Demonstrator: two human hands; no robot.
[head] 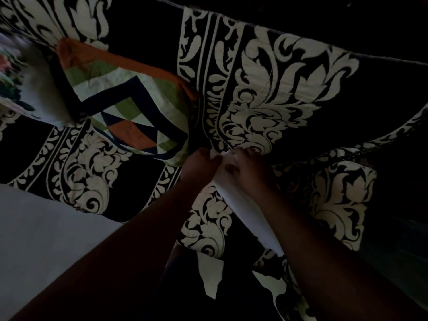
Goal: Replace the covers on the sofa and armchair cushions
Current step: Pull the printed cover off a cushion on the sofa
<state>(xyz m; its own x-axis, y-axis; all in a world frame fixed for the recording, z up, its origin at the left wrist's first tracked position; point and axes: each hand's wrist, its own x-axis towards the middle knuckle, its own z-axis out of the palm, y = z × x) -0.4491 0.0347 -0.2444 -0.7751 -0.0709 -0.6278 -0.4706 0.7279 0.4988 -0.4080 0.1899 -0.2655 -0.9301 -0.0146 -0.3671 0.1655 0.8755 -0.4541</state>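
A sofa (289, 72) in dark fabric with cream leaf patterns fills the view. In front of me lies a cushion (340, 200) in a matching dark and cream cover. A white strip of its inner fabric (240, 209) shows along the cover's open edge. My left hand (201, 162) and my right hand (243, 164) meet at the far end of that strip, fingers curled and pinching the fabric there. Both forearms reach in from below. The scene is dim.
A cushion with orange, green, white and navy geometric patches (129, 107) leans on the sofa at the left. A blurred pale floral cushion (25, 79) sits at the far left edge. Grey floor (46, 232) shows at the lower left.
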